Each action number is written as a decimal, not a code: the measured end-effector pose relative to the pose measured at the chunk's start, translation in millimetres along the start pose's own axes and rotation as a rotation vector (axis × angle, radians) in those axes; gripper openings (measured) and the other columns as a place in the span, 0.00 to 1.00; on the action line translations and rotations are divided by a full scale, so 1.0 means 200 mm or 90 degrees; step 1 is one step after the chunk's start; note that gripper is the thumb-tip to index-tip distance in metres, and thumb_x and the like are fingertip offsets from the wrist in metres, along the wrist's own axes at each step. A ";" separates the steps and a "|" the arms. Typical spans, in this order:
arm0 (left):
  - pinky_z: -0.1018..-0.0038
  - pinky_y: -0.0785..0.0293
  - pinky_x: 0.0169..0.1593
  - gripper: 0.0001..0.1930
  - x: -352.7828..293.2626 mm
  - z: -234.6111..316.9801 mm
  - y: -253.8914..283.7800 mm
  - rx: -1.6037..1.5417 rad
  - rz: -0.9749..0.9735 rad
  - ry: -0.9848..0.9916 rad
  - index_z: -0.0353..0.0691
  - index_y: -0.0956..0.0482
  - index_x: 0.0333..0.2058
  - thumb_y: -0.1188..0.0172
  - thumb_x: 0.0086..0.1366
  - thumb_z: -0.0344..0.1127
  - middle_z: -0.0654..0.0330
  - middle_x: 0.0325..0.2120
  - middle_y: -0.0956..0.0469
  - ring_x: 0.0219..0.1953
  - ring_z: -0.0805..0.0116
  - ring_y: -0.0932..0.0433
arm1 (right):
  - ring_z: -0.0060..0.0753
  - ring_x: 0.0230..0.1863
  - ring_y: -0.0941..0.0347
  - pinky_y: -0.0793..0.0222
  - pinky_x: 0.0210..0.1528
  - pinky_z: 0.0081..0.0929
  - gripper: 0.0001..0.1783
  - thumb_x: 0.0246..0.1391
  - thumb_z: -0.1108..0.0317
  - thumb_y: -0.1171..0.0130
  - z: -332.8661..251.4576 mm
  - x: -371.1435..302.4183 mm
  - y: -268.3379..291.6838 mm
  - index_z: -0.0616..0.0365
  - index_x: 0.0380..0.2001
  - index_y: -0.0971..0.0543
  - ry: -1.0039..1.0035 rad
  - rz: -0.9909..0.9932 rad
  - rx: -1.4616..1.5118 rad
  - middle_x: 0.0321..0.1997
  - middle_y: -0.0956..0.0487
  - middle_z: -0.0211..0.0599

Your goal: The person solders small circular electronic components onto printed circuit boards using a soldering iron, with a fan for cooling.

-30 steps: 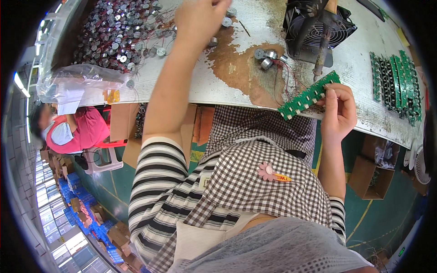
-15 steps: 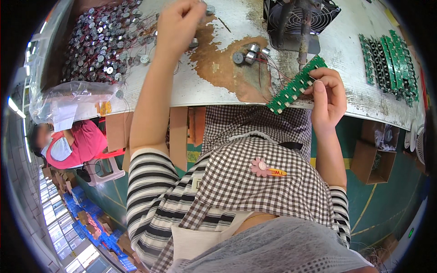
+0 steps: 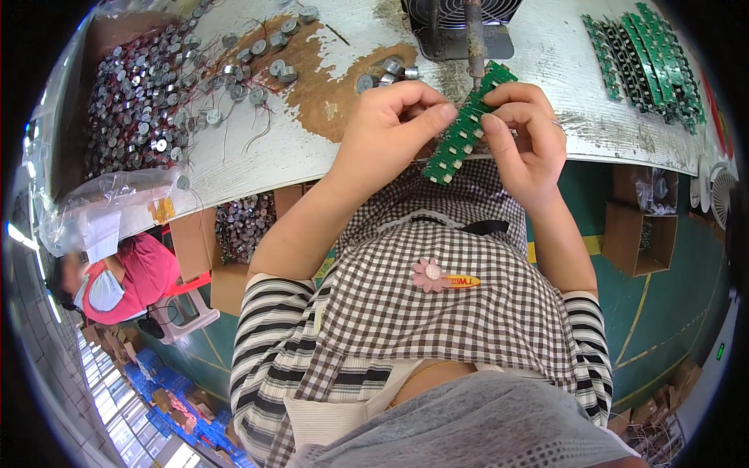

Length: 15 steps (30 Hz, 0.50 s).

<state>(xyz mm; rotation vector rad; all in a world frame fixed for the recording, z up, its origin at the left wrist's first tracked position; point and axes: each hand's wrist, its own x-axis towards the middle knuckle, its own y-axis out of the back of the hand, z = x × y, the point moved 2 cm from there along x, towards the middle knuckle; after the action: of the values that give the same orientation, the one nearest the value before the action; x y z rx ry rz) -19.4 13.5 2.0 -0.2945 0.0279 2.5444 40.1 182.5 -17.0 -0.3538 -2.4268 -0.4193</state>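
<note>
My right hand [image 3: 534, 136] grips a long green circuit board strip [image 3: 456, 144] near its upper right end, thumb and fingers pinching its edge. The strip lies slanted over the table's front edge, with a row of small pale connectors along it. My left hand [image 3: 394, 125] is beside the strip's left edge, thumb and index finger pressed together; what is between them is too small to make out. Just behind the left hand sit several small round metal motors [image 3: 388, 72], partly hidden by it. A stained metal rod [image 3: 474, 43] points down close to the strip's upper end.
A large heap of small wired motors [image 3: 133, 109] fills the left of the worktable [image 3: 367, 156], with loose ones nearby. A black fan [image 3: 460, 12] stands at the back. More green boards [image 3: 647, 62] are stacked at the right. Another person [image 3: 133, 277] sits at the far left.
My left hand has come from the loose motors at the back left down to the circuit board strip. The right hand still holds the strip; the whole view has shifted somewhat.
</note>
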 end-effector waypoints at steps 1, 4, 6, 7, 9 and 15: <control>0.84 0.33 0.25 0.07 0.01 0.00 0.00 0.060 -0.012 -0.029 0.35 0.22 0.34 0.39 0.61 0.33 0.69 0.23 0.27 0.26 0.83 0.29 | 0.21 0.23 0.29 0.32 0.25 0.15 0.05 0.47 0.81 0.40 0.00 0.00 0.00 0.66 0.26 0.27 0.007 0.001 0.012 0.35 0.23 0.44; 0.84 0.32 0.27 0.05 0.03 -0.03 0.01 0.213 0.009 -0.234 0.36 0.22 0.32 0.39 0.60 0.32 0.66 0.25 0.26 0.27 0.82 0.28 | 0.21 0.23 0.28 0.31 0.25 0.14 0.05 0.47 0.81 0.40 0.01 -0.01 0.01 0.66 0.26 0.27 -0.006 0.009 0.042 0.34 0.23 0.45; 0.84 0.32 0.29 0.05 0.06 -0.03 0.00 0.217 0.014 -0.250 0.35 0.22 0.32 0.39 0.60 0.31 0.66 0.26 0.25 0.27 0.82 0.28 | 0.21 0.23 0.28 0.31 0.24 0.14 0.05 0.47 0.81 0.40 0.00 0.00 0.02 0.66 0.26 0.27 -0.006 0.006 0.029 0.35 0.23 0.45; 0.84 0.32 0.31 0.05 0.06 -0.02 -0.01 0.220 0.021 -0.266 0.35 0.22 0.32 0.39 0.59 0.30 0.65 0.27 0.24 0.28 0.82 0.28 | 0.21 0.23 0.28 0.31 0.24 0.14 0.05 0.47 0.82 0.41 0.00 0.00 0.02 0.66 0.26 0.27 -0.004 0.003 0.017 0.35 0.23 0.46; 0.84 0.31 0.32 0.05 0.08 -0.01 -0.03 0.153 0.011 -0.202 0.34 0.23 0.31 0.40 0.59 0.29 0.65 0.27 0.24 0.28 0.82 0.28 | 0.21 0.23 0.28 0.31 0.24 0.14 0.05 0.46 0.82 0.40 -0.01 0.02 0.02 0.66 0.26 0.27 0.014 -0.001 -0.005 0.36 0.24 0.45; 0.83 0.37 0.22 0.05 0.11 -0.01 -0.07 0.052 0.047 -0.169 0.31 0.24 0.24 0.40 0.54 0.27 0.66 0.17 0.26 0.20 0.85 0.32 | 0.21 0.23 0.28 0.32 0.23 0.14 0.05 0.46 0.82 0.40 -0.02 0.05 0.03 0.66 0.26 0.26 0.033 0.001 -0.047 0.36 0.24 0.45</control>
<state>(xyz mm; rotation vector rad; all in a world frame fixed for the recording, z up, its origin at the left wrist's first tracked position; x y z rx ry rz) -29.7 37.0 -3.9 0.0794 0.0409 2.6271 36.7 186.9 -5.6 -0.3728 -2.3647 -0.5125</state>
